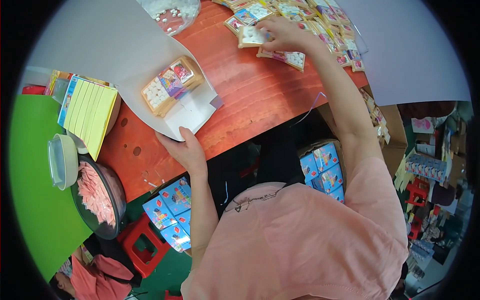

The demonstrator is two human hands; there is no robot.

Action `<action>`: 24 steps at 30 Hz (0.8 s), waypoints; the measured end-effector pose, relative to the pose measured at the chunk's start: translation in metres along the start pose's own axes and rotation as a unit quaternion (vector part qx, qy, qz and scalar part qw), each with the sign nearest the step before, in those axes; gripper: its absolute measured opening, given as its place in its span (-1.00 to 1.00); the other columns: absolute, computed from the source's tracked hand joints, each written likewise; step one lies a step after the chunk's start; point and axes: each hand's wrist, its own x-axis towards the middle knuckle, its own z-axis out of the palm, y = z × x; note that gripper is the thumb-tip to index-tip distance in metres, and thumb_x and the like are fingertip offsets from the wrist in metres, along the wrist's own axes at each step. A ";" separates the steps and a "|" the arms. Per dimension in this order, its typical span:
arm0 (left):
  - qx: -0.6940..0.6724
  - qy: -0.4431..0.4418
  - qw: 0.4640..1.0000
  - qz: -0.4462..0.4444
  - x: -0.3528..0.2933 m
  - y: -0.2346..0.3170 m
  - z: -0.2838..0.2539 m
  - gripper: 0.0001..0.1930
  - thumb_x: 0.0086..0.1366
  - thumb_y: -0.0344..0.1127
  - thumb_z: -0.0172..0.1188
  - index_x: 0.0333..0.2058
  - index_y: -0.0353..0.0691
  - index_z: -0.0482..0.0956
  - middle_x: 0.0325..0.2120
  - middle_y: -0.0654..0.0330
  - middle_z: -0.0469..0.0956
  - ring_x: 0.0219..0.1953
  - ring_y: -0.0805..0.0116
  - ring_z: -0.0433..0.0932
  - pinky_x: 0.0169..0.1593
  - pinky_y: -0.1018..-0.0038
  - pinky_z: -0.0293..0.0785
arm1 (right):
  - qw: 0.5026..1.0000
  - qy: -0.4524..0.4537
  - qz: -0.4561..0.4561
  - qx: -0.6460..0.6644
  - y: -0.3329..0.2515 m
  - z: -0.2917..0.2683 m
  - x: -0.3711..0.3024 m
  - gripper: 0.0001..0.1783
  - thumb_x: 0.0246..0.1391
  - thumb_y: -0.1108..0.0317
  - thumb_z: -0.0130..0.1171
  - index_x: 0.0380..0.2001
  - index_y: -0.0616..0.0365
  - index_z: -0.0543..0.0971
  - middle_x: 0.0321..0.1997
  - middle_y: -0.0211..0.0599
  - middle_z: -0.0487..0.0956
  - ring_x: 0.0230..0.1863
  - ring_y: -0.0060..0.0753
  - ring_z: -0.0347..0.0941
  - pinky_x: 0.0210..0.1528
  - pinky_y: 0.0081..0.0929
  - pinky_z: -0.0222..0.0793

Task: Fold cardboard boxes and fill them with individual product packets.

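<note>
At the far side of the red table, my right hand pinches a small packet filled with white pellets. Beneath and beyond it spreads a pile of similar packets, with white pellets and coloured labels. My left hand grips the near edge of a white cardboard box that lies open and tilted on the table; the thumb is on top and the fingers are partly hidden. Inside the box, a stack of packets shows white pellets, a purple label and a red picture.
A clear bag of white pellets lies at the far edge. On the left are yellow-striped cards and a dark basin of pink sachets. Blue boxes fill cartons below. A red stool and another person are lower left.
</note>
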 end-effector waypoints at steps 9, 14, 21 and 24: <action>-0.014 -0.005 1.000 -0.006 0.000 0.002 0.002 -0.35 0.34 -0.37 0.05 0.34 -0.49 0.12 0.23 -0.23 0.33 0.27 -0.08 0.38 0.32 0.17 0.29 | 0.992 0.110 0.051 0.035 0.026 0.047 -0.071 -0.24 0.00 -0.02 0.41 0.26 -0.04 0.46 0.17 0.10 0.49 0.20 0.18 0.45 0.19 -0.09 0.45; -0.041 0.000 0.999 0.004 0.000 -0.019 -0.002 -0.36 0.32 -0.37 0.07 0.32 -0.50 0.15 0.21 -0.24 0.35 0.27 -0.09 0.38 0.33 0.17 0.27 | 0.995 0.044 0.091 -0.012 0.008 0.037 -0.073 -0.24 0.08 0.12 0.40 0.35 -0.05 0.42 0.10 -0.01 0.57 0.12 0.02 0.53 0.19 -0.17 0.43; -0.003 0.015 1.000 0.006 0.002 -0.015 0.000 -0.31 0.24 -0.40 0.13 0.33 -0.49 0.16 0.27 -0.27 0.30 0.33 -0.22 0.28 0.40 0.09 0.18 | 0.964 0.216 -0.123 0.094 -0.121 -0.114 -0.061 -0.40 0.07 0.29 0.38 0.23 -0.01 0.55 -0.12 -0.22 0.66 -0.10 -0.26 0.54 -0.11 -0.44 0.50; 0.007 0.006 1.000 0.008 0.002 -0.015 -0.008 -0.26 0.20 -0.45 0.14 0.34 -0.48 0.12 0.29 -0.27 0.26 0.35 -0.22 0.25 0.42 0.07 0.14 | 0.972 0.050 -0.216 -0.084 -0.234 -0.142 -0.033 -0.54 0.04 0.25 0.36 -0.02 0.27 0.58 -0.19 -0.11 0.54 -0.09 -0.09 0.45 0.00 -0.30 0.32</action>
